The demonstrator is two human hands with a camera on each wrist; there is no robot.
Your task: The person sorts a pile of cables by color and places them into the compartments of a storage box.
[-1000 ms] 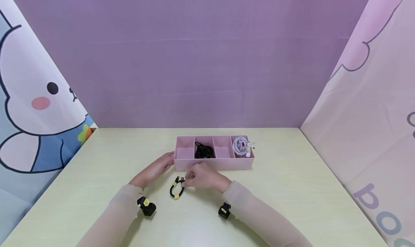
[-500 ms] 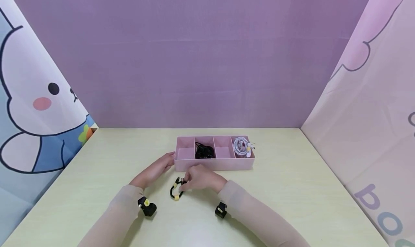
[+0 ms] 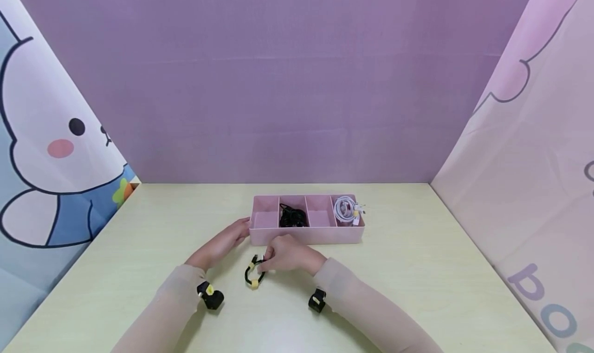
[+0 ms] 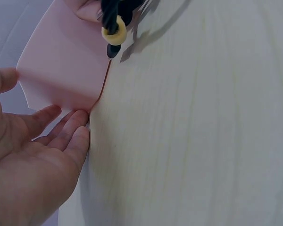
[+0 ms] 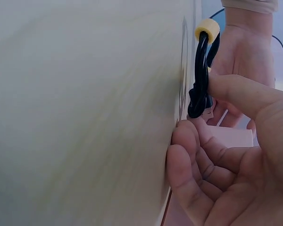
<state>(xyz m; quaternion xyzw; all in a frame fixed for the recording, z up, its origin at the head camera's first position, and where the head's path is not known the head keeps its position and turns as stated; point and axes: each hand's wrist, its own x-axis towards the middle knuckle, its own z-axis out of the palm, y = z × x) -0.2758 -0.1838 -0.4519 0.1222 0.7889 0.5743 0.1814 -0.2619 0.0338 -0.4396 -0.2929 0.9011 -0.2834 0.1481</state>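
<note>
A looped black USB cable (image 3: 248, 276) with yellow bands is pinched by my right hand (image 3: 290, 254) just in front of the pink box. Thumb and index finger grip its right side in the head view. The right wrist view shows the cable (image 5: 200, 80) and a metal plug near the fingertips, other fingers curled beneath. My left hand (image 3: 227, 241) rests against the left end of the pink divided box (image 3: 306, 235). Up close, the left fingers (image 4: 75, 125) are fairly straight and touch the box wall (image 4: 66, 56).
One box compartment holds a bundled black cable (image 3: 292, 216). A coiled white cable (image 3: 345, 209) lies in the rightmost compartment, its ends poking over the rim. The pale wooden table (image 3: 394, 270) meets a purple backdrop (image 3: 297, 85) and printed side cloths.
My right hand has shifted slightly left and its thumb and finger have regripped the cable. The cable loop has moved a little toward me. My left hand stays at the box.
</note>
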